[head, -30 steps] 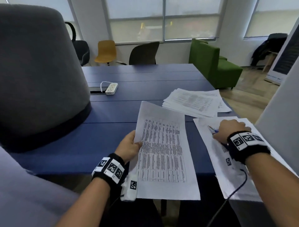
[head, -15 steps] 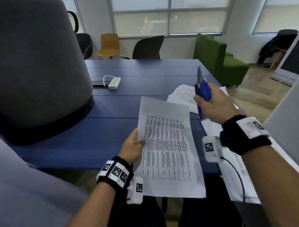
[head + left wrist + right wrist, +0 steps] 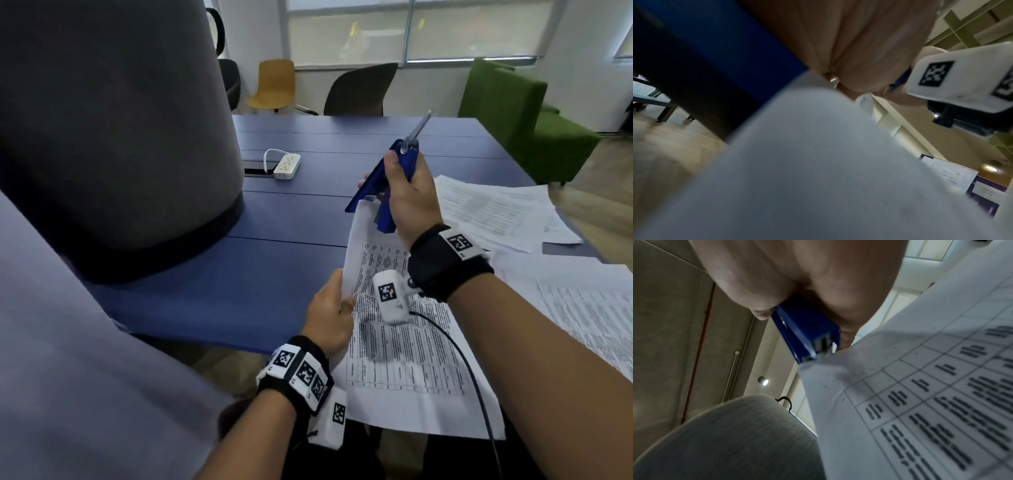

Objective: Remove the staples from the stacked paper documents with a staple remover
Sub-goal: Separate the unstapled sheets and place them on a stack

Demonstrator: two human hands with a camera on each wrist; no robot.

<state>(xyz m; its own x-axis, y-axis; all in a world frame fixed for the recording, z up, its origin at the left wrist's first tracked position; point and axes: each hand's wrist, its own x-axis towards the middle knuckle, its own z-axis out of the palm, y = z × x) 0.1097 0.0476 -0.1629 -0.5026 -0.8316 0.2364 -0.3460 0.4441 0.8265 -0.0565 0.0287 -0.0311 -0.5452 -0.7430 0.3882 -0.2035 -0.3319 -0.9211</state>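
Right hand (image 3: 412,202) is wrapped around a blue staple remover (image 3: 385,186), fingers curled on its body, metal tip pointing up and away; the tool's lower end meets the far left corner of the stapled document (image 3: 404,342). Left hand (image 3: 330,313) pinches that document's left edge, thumb on the printed face; the sheets are lifted and overhang the near edge of the blue table (image 3: 281,260). In the right wrist view the tool's mouth sits at the paper corner; whether it has caught a staple cannot be told. Surroundings: a large grey padded form (image 3: 113,130) fills the left of the head view and hides that part of the table. A white power strip (image 3: 287,165) lies far left of centre. A loose paper stack (image 3: 493,209) lies right of the tool; further sheets (image 3: 582,308) lie under the right forearm. Beyond the table stand a yellow chair (image 3: 274,84), a dark chair (image 3: 359,90) and a green sofa (image 3: 520,116), below windows; the floor is wood.
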